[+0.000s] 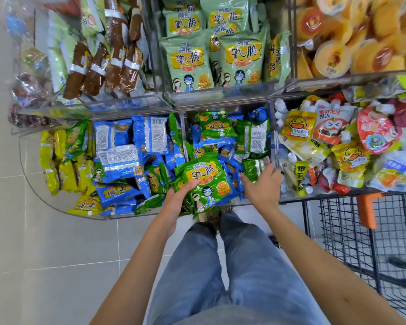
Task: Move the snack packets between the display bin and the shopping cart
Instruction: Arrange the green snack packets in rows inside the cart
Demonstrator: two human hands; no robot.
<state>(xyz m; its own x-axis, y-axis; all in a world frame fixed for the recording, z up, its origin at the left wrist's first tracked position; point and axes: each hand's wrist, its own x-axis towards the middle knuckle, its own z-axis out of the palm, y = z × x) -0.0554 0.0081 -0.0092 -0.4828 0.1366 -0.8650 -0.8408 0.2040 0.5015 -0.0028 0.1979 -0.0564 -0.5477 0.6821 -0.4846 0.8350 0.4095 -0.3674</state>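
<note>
Clutching packets (204,181): left hand (176,200), right hand (264,186).

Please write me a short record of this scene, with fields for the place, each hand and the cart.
place: clear display bin holding blue, green and yellow snack packets
left hand: grips green snack packets at the bin's front, thumb on top
right hand: at a single green packet in the bin; grip unclear
shopping cart: black wire, on the person's right, beside the bin
</note>
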